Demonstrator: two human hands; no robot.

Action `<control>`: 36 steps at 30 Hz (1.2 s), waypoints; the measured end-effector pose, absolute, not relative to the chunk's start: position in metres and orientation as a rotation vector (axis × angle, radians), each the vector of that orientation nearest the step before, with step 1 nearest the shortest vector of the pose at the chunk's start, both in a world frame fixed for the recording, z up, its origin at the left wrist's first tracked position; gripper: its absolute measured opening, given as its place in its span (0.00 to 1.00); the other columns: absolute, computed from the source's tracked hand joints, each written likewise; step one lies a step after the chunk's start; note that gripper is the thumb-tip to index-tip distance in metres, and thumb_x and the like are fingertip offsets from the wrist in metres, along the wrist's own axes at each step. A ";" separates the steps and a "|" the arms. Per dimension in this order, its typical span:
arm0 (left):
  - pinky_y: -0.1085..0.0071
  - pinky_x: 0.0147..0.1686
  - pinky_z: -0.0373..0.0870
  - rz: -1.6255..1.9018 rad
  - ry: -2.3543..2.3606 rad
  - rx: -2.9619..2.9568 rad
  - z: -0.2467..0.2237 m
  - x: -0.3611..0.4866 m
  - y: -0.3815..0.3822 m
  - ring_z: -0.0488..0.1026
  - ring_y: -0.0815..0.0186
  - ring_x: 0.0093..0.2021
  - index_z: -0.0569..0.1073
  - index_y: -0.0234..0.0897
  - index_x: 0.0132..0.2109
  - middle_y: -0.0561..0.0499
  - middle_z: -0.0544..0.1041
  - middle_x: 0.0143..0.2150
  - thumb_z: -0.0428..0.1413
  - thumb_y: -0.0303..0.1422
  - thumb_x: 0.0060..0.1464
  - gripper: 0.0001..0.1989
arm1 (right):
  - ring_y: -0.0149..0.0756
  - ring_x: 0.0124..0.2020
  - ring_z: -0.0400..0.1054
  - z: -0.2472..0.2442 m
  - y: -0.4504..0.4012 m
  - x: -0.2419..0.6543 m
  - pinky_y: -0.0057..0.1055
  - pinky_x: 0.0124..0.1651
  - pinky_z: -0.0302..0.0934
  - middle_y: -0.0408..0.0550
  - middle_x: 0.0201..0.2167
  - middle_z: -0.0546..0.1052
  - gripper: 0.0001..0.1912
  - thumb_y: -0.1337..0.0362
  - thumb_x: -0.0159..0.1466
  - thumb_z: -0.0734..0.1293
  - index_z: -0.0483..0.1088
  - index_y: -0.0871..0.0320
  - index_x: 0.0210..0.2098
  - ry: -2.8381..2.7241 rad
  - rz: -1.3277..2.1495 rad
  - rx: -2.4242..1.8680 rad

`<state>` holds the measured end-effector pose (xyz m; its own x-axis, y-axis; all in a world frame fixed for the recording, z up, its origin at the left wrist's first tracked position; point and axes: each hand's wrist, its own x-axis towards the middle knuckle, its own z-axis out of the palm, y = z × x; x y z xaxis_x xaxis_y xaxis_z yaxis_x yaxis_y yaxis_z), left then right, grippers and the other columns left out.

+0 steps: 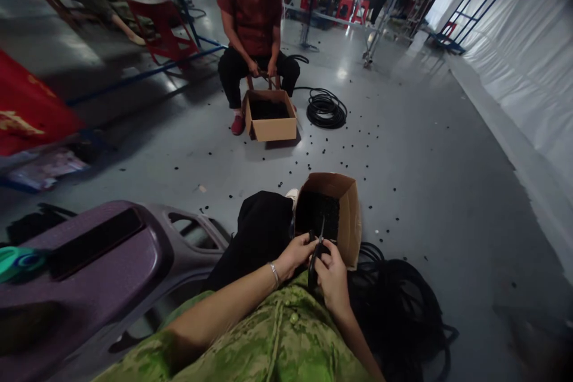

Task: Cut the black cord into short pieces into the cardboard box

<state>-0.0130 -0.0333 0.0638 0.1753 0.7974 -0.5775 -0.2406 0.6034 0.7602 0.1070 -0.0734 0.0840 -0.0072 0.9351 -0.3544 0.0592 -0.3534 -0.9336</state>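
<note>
My right hand [330,270] is closed on black-handled scissors [316,262], whose blades point up and away over an open cardboard box [350,221]. Close beside the blades, my left hand [298,252] pinches a short piece of black cord [312,237]; its fingers nearly meet those of my right hand. Many small black pieces [329,209] lie inside the box between my knees. Coils of black cord [394,304] rest on the floor to the right of the box.
A purple plastic stool [156,236] at left bears a dark phone [96,243] and a teal roll [20,262]. Ahead, a seated person [253,24] works over another cardboard box [274,130], beside a cord coil [326,108]. Small black bits dot the grey floor.
</note>
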 end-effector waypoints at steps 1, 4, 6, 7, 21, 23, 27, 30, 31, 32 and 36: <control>0.76 0.21 0.58 0.800 1.150 0.574 0.063 -0.013 -0.034 0.64 0.74 0.20 0.72 0.33 0.35 0.57 0.69 0.23 0.67 0.48 0.42 0.23 | 0.37 0.26 0.72 0.081 -0.074 0.106 0.28 0.26 0.64 0.41 0.24 0.76 0.31 0.54 0.59 0.69 0.63 0.60 0.58 -1.036 1.450 -1.523; 0.76 0.22 0.59 0.771 1.053 0.505 0.060 -0.016 -0.038 0.65 0.73 0.21 0.74 0.33 0.37 0.55 0.71 0.24 0.67 0.42 0.43 0.19 | 0.35 0.22 0.69 0.070 -0.075 0.104 0.26 0.20 0.59 0.41 0.24 0.75 0.32 0.54 0.58 0.70 0.62 0.60 0.58 -1.043 1.419 -1.563; 0.78 0.22 0.58 0.761 0.999 0.429 0.057 -0.018 -0.040 0.66 0.73 0.22 0.74 0.34 0.38 0.55 0.71 0.25 0.66 0.37 0.44 0.16 | 0.35 0.21 0.69 0.063 -0.075 0.102 0.26 0.19 0.59 0.41 0.24 0.76 0.32 0.54 0.57 0.70 0.63 0.59 0.57 -1.077 1.403 -1.574; 0.78 0.22 0.57 0.761 0.975 0.395 0.055 -0.020 -0.041 0.66 0.73 0.22 0.73 0.34 0.38 0.55 0.71 0.25 0.65 0.35 0.44 0.15 | 0.35 0.22 0.69 0.061 -0.075 0.101 0.26 0.20 0.60 0.41 0.24 0.76 0.32 0.54 0.57 0.70 0.63 0.59 0.57 -1.084 1.400 -1.574; 0.75 0.23 0.61 0.767 0.688 0.625 0.053 -0.026 -0.043 0.67 0.71 0.25 0.70 0.36 0.47 0.53 0.71 0.31 0.67 0.46 0.44 0.27 | 0.33 0.25 0.69 0.057 -0.080 0.097 0.29 0.28 0.64 0.46 0.33 0.80 0.38 0.56 0.57 0.70 0.61 0.60 0.64 -0.937 1.424 -1.460; 0.74 0.25 0.61 0.758 0.740 0.689 0.055 -0.028 -0.044 0.67 0.71 0.26 0.70 0.36 0.46 0.54 0.71 0.31 0.68 0.49 0.44 0.28 | 0.35 0.24 0.69 0.060 -0.082 0.097 0.30 0.28 0.64 0.44 0.30 0.79 0.37 0.55 0.58 0.69 0.62 0.58 0.65 -1.136 1.408 -1.505; 0.75 0.28 0.60 0.793 0.897 0.701 0.058 -0.031 -0.045 0.65 0.71 0.28 0.70 0.35 0.36 0.55 0.68 0.28 0.64 0.49 0.49 0.22 | 0.39 0.22 0.70 0.073 -0.080 0.101 0.30 0.28 0.60 0.44 0.20 0.76 0.31 0.57 0.59 0.69 0.69 0.59 0.60 -1.571 1.195 -1.658; 0.75 0.27 0.59 0.793 0.891 0.646 0.057 -0.033 -0.043 0.62 0.73 0.26 0.71 0.35 0.39 0.57 0.66 0.27 0.65 0.46 0.47 0.21 | 0.41 0.25 0.72 0.075 -0.075 0.113 0.31 0.31 0.61 0.48 0.22 0.77 0.19 0.55 0.62 0.67 0.77 0.56 0.49 -1.638 1.043 -1.718; 0.75 0.27 0.58 0.791 0.879 0.626 0.056 -0.033 -0.043 0.62 0.73 0.25 0.72 0.35 0.41 0.57 0.66 0.26 0.66 0.45 0.46 0.21 | 0.42 0.27 0.73 0.072 -0.074 0.118 0.32 0.33 0.63 0.49 0.24 0.78 0.17 0.54 0.63 0.65 0.78 0.56 0.45 -1.584 1.038 -1.713; 0.76 0.26 0.58 0.789 0.866 0.613 0.055 -0.033 -0.043 0.62 0.73 0.25 0.72 0.35 0.42 0.58 0.66 0.26 0.66 0.44 0.45 0.22 | 0.43 0.29 0.74 0.068 -0.074 0.122 0.34 0.35 0.65 0.50 0.27 0.79 0.18 0.52 0.63 0.65 0.79 0.55 0.42 -1.506 1.038 -1.700; 0.76 0.26 0.59 0.787 0.823 0.645 0.052 -0.034 -0.043 0.63 0.74 0.24 0.71 0.35 0.41 0.57 0.67 0.25 0.66 0.42 0.44 0.20 | 0.49 0.45 0.74 0.045 -0.083 0.127 0.41 0.49 0.67 0.54 0.40 0.81 0.22 0.44 0.61 0.66 0.79 0.56 0.39 -1.271 1.097 -1.583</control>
